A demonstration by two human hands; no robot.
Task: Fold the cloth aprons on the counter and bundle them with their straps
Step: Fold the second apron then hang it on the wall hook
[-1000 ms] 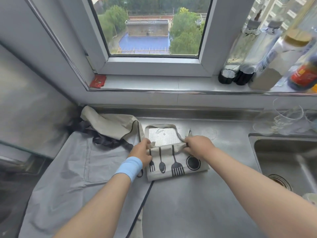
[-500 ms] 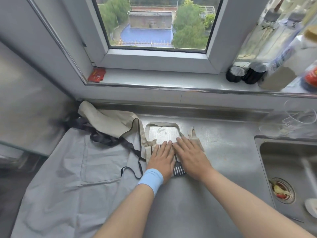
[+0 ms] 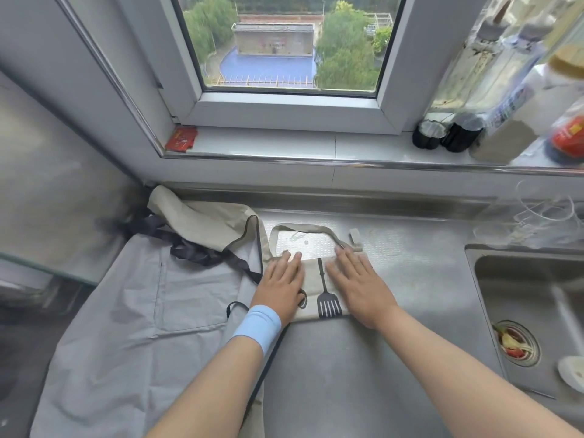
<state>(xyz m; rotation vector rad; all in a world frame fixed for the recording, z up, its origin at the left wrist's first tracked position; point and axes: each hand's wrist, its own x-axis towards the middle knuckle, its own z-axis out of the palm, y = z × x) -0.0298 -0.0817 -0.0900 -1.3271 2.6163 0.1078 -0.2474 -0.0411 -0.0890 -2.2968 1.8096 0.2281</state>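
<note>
A beige apron (image 3: pixel 311 276), folded into a small flat rectangle printed with a dark spatula (image 3: pixel 328 303), lies on the counter (image 3: pixel 363 374). Its neck strap (image 3: pixel 303 227) loops open just behind it. Touching its left edge, a grey apron (image 3: pixel 142 311) with a pocket is spread flat. On that one's far end, a dark-trimmed beige apron (image 3: pixel 205 222) lies crumpled over tangled dark straps (image 3: pixel 196 251).

Left hand (image 3: pixel 281 284) and right hand (image 3: pixel 358 286) were both flat, palms down, fingers straight, pointing away from the body — side by side, not touching.
</note>
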